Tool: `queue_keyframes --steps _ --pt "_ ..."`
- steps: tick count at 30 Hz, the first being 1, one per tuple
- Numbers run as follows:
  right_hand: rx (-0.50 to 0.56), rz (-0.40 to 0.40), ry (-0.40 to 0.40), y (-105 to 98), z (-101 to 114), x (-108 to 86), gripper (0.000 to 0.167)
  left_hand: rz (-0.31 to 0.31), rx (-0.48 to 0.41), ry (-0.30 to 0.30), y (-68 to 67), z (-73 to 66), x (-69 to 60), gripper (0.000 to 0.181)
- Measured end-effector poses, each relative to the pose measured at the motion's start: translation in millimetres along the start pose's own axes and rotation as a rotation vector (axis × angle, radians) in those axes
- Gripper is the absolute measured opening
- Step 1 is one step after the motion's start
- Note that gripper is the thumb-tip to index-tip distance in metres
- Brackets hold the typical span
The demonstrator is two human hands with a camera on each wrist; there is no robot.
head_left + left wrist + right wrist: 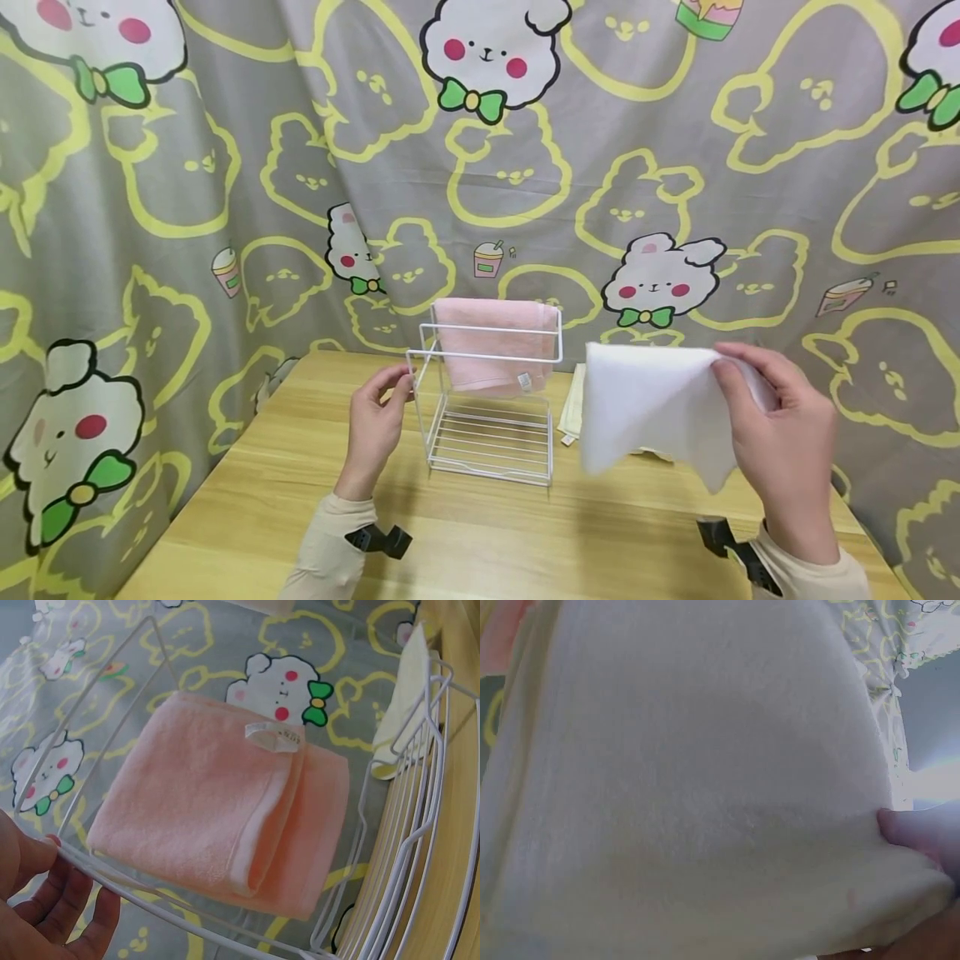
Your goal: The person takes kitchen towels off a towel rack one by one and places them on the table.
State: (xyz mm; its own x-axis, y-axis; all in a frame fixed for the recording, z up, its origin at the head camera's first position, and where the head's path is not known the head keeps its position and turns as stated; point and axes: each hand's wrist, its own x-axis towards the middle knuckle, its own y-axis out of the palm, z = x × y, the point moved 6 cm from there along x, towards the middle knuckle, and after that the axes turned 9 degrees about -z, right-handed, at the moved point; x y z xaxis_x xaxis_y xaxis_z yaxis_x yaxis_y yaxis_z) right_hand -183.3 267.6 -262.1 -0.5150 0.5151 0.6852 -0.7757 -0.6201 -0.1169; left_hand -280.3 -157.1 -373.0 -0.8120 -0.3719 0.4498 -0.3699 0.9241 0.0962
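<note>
White cloth (645,408), folded, is held in the air right of the wire rack (491,476), long axis sideways, roughly parallel to the rack's top bars; right hand (787,425), the nearer one, pinches the upper end away from the rack. Left hand (378,421) grips the rack's left side. Pink towel (495,377) hangs at the rack's rear; yellowish cloth (573,408), partly hidden, lies to its right.
</note>
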Motion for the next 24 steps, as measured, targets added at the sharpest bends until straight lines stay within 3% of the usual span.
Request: queue_keyframes --steps 8,18,24 --pt "-0.086 0.1 0.063 -5 -24 -35.3 0.019 -0.003 0.002 -0.004 -2.0 -1.4 0.5 0.016" --pt "-0.143 0.214 0.011 -12 -33 -67.0 0.016 0.006 0.008 -0.013 -1.4 1.4 -1.9 0.017" --pt "-0.141 0.302 -0.028 -5 -39 -72.8 0.016 0.006 0.011 -0.001 -1.1 0.2 -0.9 0.017"
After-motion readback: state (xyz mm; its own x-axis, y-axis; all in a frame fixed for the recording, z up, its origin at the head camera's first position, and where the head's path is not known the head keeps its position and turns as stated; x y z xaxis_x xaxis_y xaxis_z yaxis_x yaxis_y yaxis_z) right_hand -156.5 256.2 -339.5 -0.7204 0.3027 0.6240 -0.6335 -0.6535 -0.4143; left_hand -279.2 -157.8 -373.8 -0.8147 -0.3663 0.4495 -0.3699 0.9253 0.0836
